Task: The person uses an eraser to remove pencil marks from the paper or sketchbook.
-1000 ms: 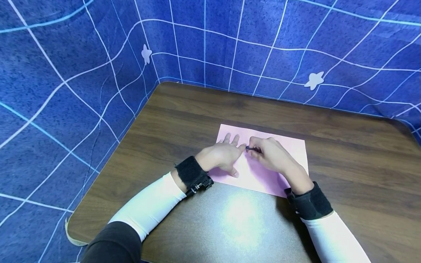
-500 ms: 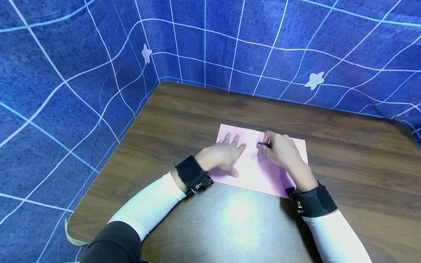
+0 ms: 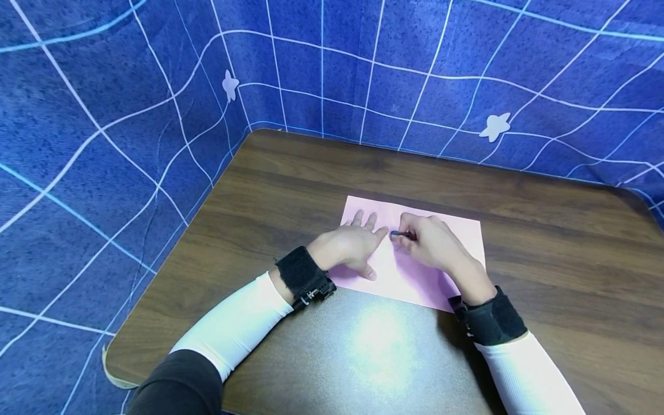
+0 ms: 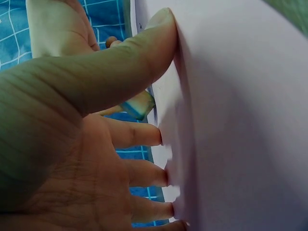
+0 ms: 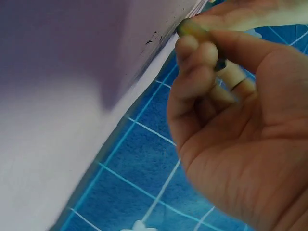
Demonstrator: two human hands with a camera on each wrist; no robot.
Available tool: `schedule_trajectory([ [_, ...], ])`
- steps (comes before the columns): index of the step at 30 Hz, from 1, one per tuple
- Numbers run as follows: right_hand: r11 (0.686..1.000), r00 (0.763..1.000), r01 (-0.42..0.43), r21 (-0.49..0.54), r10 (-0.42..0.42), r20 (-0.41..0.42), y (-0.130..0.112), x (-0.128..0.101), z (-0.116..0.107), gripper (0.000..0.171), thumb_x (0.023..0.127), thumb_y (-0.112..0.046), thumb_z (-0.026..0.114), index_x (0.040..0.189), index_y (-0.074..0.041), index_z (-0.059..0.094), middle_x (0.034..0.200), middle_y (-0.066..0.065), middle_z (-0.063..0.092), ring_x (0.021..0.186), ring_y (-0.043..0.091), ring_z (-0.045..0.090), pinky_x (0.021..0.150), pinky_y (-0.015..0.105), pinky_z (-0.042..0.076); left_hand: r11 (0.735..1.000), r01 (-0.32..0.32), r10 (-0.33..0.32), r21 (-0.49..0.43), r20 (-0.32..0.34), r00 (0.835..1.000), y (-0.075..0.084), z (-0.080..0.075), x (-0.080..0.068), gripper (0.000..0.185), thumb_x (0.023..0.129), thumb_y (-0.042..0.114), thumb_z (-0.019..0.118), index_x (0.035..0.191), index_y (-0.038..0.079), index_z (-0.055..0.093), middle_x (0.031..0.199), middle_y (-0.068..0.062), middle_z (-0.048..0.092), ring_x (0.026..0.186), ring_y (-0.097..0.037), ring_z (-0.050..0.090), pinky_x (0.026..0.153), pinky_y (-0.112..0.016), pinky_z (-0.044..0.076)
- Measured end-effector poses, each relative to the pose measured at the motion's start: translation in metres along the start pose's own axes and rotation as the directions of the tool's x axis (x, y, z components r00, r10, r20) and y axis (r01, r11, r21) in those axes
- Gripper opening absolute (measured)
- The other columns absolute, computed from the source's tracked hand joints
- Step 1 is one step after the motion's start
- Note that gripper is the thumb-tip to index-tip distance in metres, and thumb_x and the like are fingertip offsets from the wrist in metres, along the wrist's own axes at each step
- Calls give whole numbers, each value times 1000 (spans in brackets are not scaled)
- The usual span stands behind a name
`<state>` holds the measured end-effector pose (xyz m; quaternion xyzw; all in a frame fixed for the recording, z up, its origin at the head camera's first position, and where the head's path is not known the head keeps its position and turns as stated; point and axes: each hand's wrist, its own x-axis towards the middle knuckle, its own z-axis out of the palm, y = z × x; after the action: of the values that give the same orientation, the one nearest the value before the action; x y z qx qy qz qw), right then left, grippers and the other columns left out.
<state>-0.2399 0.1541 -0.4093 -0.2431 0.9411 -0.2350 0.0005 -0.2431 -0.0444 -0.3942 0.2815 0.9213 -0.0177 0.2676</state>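
Note:
A pink sheet of paper (image 3: 469, 233) lies on the wooden table. My left hand (image 3: 353, 246) rests flat on its left part, fingers spread and thumb apart. Close beside those fingertips, my right hand (image 3: 436, 242) pinches a small dark eraser (image 3: 397, 233) between thumb and fingers, down at the paper. Yellowish and blue-green tints show on the eraser (image 4: 139, 105) in the left wrist view. In the right wrist view the fingers cover most of it, and dark crumbs (image 5: 153, 39) dot the paper nearby.
The brown table (image 3: 290, 173) extends around the sheet, with a bright glare (image 3: 384, 346) in front of it. A blue curtain (image 3: 342, 75) with white lines and stars hangs along the back and left edges.
My right hand has swept the eraser to the right and up across the paper, then back left to near the left fingertips. The left hand has stayed in place.

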Motion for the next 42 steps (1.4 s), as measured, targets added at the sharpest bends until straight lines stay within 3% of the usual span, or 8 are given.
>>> schedule_trajectory([
  [5,973,975,-213,-87,205,-88,8,-3,-9,16,91,-20,74,83,-13,62,78,7,73,66,23,61,57,36,44,1000,-2,2,-16,7,1000,-1,1,-1,113,84,53,78,166,18,8,172,-19,-6,157,-47,-6,130,-53,15],
  [8,955,960,-268,-128,253,-120,11,-5,-11,14,90,-18,72,85,-11,61,78,11,72,69,29,62,56,39,44,1000,-4,4,-25,7,1000,-1,1,-1,114,84,53,78,166,18,8,172,-19,-6,157,-46,-6,130,-53,15],
  [15,987,993,-89,-137,78,-87,5,-3,-6,17,86,-6,68,78,-11,53,60,-1,46,57,19,46,51,30,32,1000,-5,5,-22,3,1000,-1,0,-1,113,85,53,78,166,18,8,171,-20,-6,157,-47,-5,129,-54,16],
  [20,998,998,42,-53,-44,-38,2,0,-1,24,89,-4,68,75,-14,51,59,-6,43,55,12,42,52,27,32,1000,0,0,0,4,1000,-1,-1,-1,114,84,55,77,166,17,8,172,-20,-5,157,-47,-3,130,-53,17],
  [25,999,998,-45,-19,44,-33,3,-1,-2,17,91,-11,72,80,-13,60,61,-2,56,55,13,48,53,29,37,1000,2,-2,-2,9,1000,0,-1,0,114,84,55,77,166,17,8,172,-20,-6,157,-47,-4,130,-53,16],
  [32,971,969,-222,-92,208,-137,11,-4,-8,12,89,-17,75,88,-9,65,73,10,72,64,26,60,55,38,44,1000,1,-1,-20,14,1000,0,-1,0,113,85,53,77,167,18,7,172,-19,-7,157,-47,-7,129,-55,16],
  [35,979,978,-178,-99,164,-133,11,-5,-7,11,90,-13,73,87,-8,63,67,8,65,60,24,56,53,35,40,1000,4,-4,-15,12,1000,1,0,0,113,85,54,77,167,18,7,172,-19,-7,157,-46,-7,129,-55,16],
  [42,994,994,46,-99,-55,-92,3,-2,-2,24,87,-1,69,77,-11,50,59,-5,37,55,15,41,52,28,31,1000,10,-9,-19,16,1000,1,-1,0,113,85,54,77,167,18,7,172,-19,-7,157,-46,-7,130,-54,14],
])
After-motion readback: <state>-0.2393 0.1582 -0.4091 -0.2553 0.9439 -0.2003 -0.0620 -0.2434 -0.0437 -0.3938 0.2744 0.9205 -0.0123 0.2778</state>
